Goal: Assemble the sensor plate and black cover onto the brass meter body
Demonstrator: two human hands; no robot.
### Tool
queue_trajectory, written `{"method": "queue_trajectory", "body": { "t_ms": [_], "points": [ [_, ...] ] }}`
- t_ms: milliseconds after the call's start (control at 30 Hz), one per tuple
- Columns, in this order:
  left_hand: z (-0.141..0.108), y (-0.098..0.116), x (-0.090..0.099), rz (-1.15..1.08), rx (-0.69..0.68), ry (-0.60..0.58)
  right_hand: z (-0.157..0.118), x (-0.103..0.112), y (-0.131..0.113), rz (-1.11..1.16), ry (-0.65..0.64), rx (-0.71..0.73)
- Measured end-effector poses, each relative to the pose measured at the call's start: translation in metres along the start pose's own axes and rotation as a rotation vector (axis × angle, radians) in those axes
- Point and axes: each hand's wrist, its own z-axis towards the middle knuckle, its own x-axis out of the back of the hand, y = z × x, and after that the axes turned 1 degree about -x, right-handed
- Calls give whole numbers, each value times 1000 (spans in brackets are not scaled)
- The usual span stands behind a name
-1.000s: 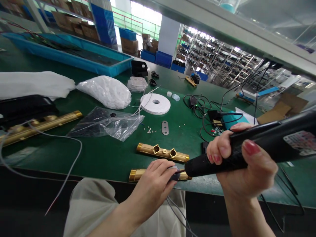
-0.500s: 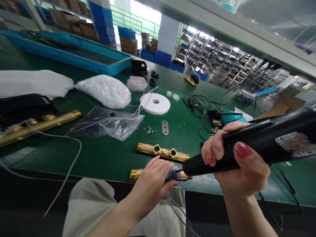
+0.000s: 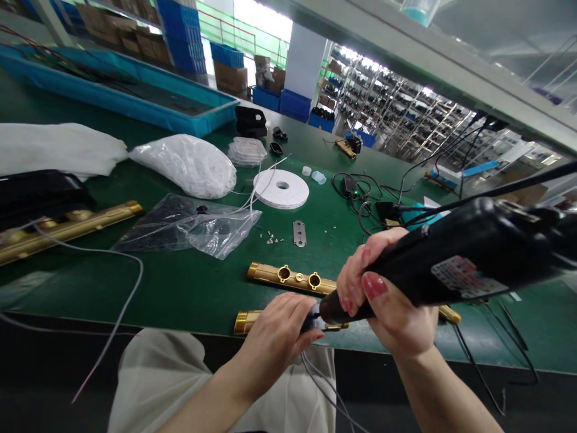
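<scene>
Near the bench's front edge, my left hand (image 3: pixel 282 322) is closed on a small grey part (image 3: pixel 315 319) that sits against a brass pipe (image 3: pixel 246 322); wires hang from it over the edge. My right hand (image 3: pixel 392 294) grips a black electric screwdriver (image 3: pixel 451 258), tilted with its tip against the grey part. Just behind lies a second brass pipe (image 3: pixel 270 273) with two round openings. Farther back are a flat metal plate (image 3: pixel 299 233) and several tiny screws (image 3: pixel 271 239).
A white tape roll (image 3: pixel 281 189), a clear plastic bag (image 3: pixel 193 225) and a white bag (image 3: pixel 184 165) lie behind. A blue tray (image 3: pixel 135 99) stands back left. At the left is a brass pipe with a black cover (image 3: pixel 40 195). Black cables (image 3: pixel 360 192) are coiled at right.
My right hand and the screwdriver have moved left and closer to the grey part, so the bit between them no longer shows much. My left hand stays on the part.
</scene>
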Motion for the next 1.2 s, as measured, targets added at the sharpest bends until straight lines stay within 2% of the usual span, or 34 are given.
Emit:
{"method": "queue_trajectory", "body": {
  "t_ms": [200,333,433,533,600,667,767,833,967,1067,1200],
  "points": [
    [1,-1,0,35,-16,19,10,-5,7,-25,-72,-44],
    [2,0,1,16,16,12,17,-1,-1,74,-118,-50],
    [3,4,5,-8,52,-10,32,9,-14,127,-62,-55],
    [4,6,10,-23,67,-28,62,27,-12,9,60,-111],
    [3,5,13,0,35,-20,88,44,5,-167,114,-184],
    [0,1,15,41,-40,8,116,63,34,-374,132,-299],
    [-9,-10,15,102,-157,129,148,89,85,-594,154,-434],
    [-19,-16,17,130,-169,209,158,101,113,-676,144,-472],
    [-41,-23,26,161,-80,221,151,116,142,-869,122,-442],
    [-47,-25,30,177,-24,214,134,125,145,-1054,82,-404],
    [-36,-20,29,180,-35,198,121,129,143,-1394,-51,-378]
  ]
}}
